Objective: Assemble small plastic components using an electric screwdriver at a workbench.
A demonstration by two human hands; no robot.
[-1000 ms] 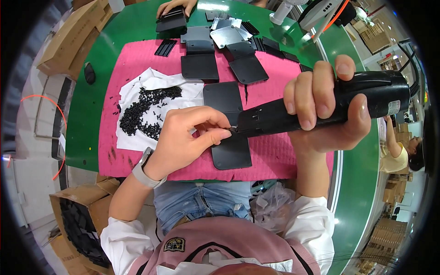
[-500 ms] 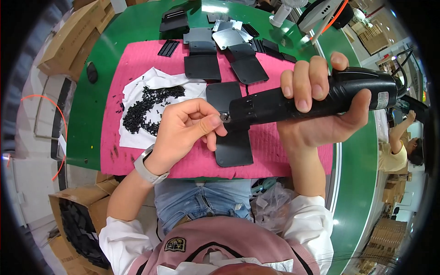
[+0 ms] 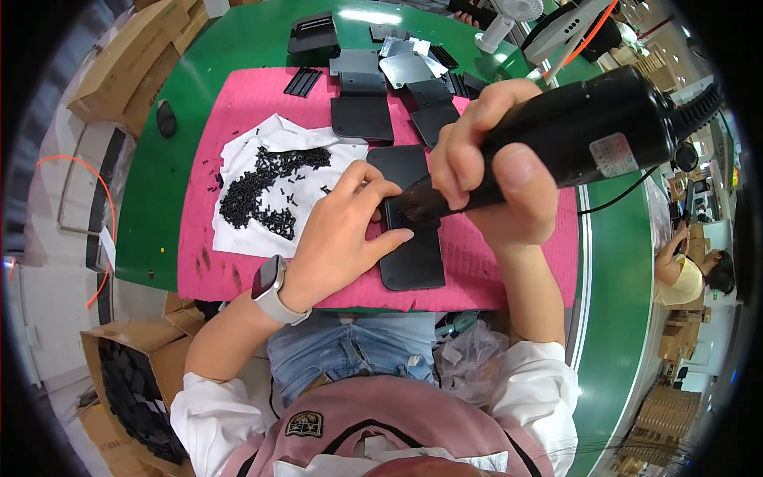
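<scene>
Head view: black plate (image 3: pixel 412 262) under both hands.

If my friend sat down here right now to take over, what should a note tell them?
Left hand: pressing flat on the black plate on the pink mat.
Right hand: gripping the black power screwdriver, its tip down at the plate's top edge.
Loose black screws lie on white paper, left of the plate.
More black plates wait at the mat's far end.
Whether the screw is in cannot be seen.
</scene>
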